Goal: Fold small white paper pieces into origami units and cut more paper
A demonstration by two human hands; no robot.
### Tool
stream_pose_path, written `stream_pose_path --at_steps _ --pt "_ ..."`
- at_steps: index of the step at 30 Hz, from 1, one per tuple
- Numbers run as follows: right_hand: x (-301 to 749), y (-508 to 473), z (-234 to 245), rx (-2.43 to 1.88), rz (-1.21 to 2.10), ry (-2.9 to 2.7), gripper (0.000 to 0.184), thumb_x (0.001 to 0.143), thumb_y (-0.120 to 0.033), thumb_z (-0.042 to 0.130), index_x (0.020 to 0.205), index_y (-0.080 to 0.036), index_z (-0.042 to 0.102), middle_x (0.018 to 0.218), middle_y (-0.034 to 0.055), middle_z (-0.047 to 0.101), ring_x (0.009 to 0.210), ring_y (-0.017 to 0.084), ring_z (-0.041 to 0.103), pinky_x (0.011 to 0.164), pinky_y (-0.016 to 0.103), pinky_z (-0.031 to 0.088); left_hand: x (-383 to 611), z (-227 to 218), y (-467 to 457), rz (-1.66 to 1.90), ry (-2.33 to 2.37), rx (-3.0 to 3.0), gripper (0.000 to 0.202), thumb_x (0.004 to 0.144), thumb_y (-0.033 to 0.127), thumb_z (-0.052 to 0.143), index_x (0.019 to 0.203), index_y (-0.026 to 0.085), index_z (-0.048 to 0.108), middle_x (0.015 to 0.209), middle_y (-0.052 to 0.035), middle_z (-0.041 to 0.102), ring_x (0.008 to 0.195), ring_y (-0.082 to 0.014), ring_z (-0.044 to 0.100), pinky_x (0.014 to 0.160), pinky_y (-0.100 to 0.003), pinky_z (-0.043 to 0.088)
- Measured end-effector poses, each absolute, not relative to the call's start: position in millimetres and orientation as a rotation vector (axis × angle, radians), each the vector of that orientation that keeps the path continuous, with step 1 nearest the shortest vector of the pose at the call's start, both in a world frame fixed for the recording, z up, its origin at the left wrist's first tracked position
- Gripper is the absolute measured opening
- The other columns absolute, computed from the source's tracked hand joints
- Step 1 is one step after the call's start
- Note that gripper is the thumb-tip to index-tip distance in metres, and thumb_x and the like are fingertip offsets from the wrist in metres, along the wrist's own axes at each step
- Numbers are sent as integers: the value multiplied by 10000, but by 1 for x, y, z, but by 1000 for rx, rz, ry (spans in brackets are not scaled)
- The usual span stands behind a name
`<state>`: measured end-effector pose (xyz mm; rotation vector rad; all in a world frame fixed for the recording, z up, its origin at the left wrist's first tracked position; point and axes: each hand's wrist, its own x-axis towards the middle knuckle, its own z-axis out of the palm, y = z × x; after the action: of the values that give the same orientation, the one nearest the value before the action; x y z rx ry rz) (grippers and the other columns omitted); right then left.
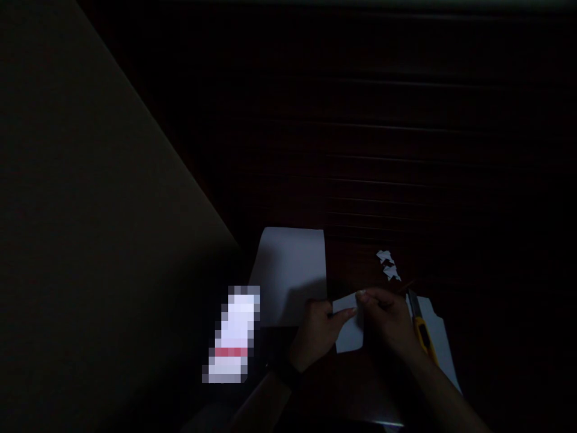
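The scene is very dark. My left hand [318, 331] and my right hand [390, 319] both pinch a small white piece of paper [349, 337] between them, low in the picture. The left thumb lies on its left edge and the right fingertips grip its top corner. A pencil-like stick seems to run through my right hand, too dim to be sure. A yellow utility knife [422, 331] lies just right of my right hand on a white sheet [439, 343].
A larger white sheet [293, 270] lies behind my left hand on the dark wooden table [406, 180]. Two small white paper cutouts [388, 264] sit beyond my right hand. A blurred white object with a red band [232, 337] is at the left. A plain wall [90, 210] fills the left side.
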<state>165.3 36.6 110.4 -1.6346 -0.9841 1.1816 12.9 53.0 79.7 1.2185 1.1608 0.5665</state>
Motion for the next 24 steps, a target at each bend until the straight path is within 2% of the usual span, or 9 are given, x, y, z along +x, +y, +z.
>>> stream_pose_path --at_steps 6,11,16,19,24 --pt "168 33 109 -1574 1221 -902 169 739 -344 678 714 -180 704 664 10 679 595 147 582 540 232 436 13 82 53 585 1176 1219 378 724 481 617 756 123 734 696 -64 696 610 -182 605 489 -235 409" --pt "169 32 112 -1403 1362 -766 102 732 -296 690 694 -209 726 671 13 695 586 150 602 592 261 476 14 88 55 587 1109 1253 357 751 460 603 867 147 733 829 -63 713 735 -204 628 584 -251 451" --pt "174 39 114 -1455 1338 -978 110 710 -290 709 792 -228 748 792 40 725 768 205 646 737 307 490 12 87 57 551 1166 1311 370 766 475 577 787 139 731 710 -59 700 640 -189 612 517 -241 417" --pt "178 40 112 -1545 1346 -1061 116 698 -314 715 737 -211 752 743 44 727 721 210 649 676 294 492 11 84 58 582 1149 1337 343 788 453 558 818 158 729 716 -43 693 649 -172 600 543 -235 415" --pt "181 36 107 -1556 1371 -887 138 694 -317 718 656 -185 726 624 14 692 558 156 594 536 248 446 11 78 55 562 1187 1252 335 712 460 635 670 138 716 584 -30 638 561 -153 553 469 -225 367"
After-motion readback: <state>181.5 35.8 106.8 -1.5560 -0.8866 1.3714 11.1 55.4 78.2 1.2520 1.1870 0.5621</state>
